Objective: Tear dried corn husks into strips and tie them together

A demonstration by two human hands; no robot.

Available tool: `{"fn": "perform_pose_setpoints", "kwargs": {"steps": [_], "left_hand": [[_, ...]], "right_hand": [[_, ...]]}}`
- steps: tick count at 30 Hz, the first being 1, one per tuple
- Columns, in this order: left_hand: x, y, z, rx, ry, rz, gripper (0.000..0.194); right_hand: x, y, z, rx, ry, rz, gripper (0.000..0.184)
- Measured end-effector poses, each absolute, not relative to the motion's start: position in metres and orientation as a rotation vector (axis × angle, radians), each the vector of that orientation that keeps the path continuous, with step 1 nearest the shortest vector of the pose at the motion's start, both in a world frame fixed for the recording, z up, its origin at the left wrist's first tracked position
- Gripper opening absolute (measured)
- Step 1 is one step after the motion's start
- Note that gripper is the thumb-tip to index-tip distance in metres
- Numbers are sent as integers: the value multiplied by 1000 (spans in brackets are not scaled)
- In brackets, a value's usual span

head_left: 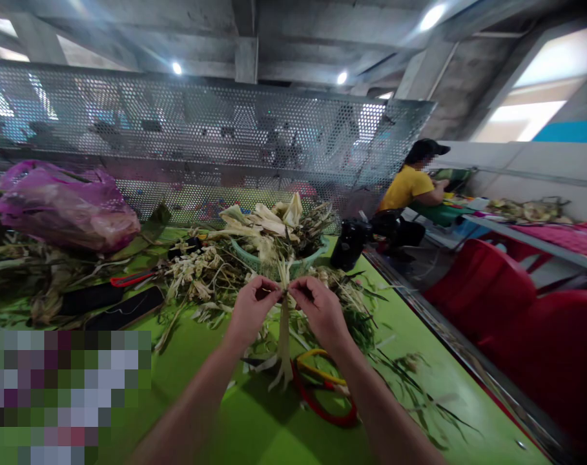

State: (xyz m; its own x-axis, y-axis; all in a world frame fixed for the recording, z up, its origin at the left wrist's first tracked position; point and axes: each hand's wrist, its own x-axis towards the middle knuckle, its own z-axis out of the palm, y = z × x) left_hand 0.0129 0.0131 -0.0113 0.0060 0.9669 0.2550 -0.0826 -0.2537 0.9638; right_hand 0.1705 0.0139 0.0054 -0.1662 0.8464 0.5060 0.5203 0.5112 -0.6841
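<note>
The left hand (257,303) and right hand (319,307) each pinch the pale husk strip (284,329), thumbs against curled fingers. Both grip it near the green basket (300,265).

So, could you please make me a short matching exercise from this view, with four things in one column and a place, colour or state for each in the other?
Things:
1. Plastic bag
2. Basket
3. Pale plant strip
4. Looped handles

Descriptions:
a. Red and yellow, on the green table
b. Pinched between the left hand and the right hand
c. Purple, at the far left
d. Heaped with dried plant pieces

Right pairs: 1-c, 2-d, 3-b, 4-a
</note>
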Motion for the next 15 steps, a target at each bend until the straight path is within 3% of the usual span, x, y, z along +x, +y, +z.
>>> {"fn": "perform_pose_setpoints", "kwargs": {"steps": [5, 15], "left_hand": [[11, 11, -9, 1131, 964, 1396, 15], [20, 10, -11, 993, 923, 1321, 20]], "right_hand": [[173, 14, 9, -1162, -1787, 488, 13], [158, 8, 9, -872, -1400, 1033, 13]]}}
